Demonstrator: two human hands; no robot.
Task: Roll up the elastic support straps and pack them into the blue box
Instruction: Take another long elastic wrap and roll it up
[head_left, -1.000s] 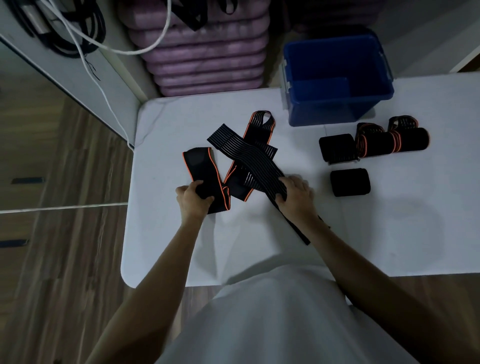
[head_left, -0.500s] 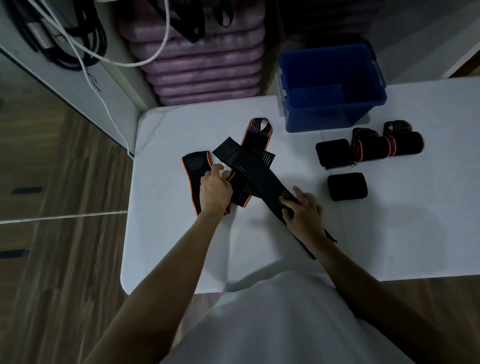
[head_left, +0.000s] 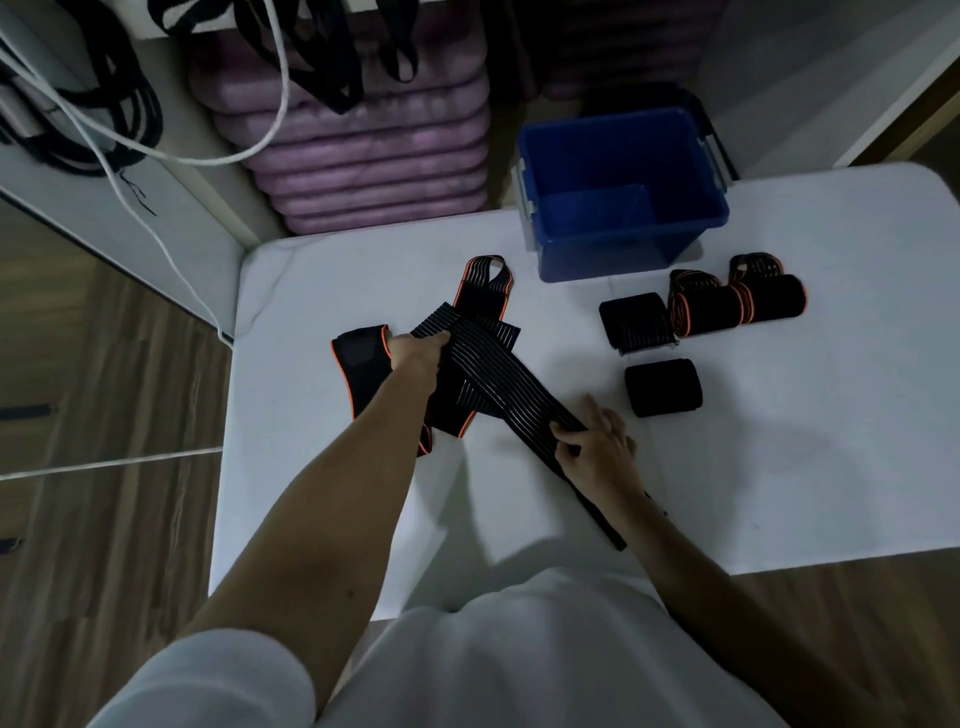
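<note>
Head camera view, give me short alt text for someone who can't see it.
A person's left hand and right hand grip a long black ribbed strap stretched across a white table, above an orange-edged strap. Four rolled straps lie beside an empty blue box.

Rolled straps (head_left: 675, 332) sit between the hands and blue box (head_left: 623, 254).
</note>
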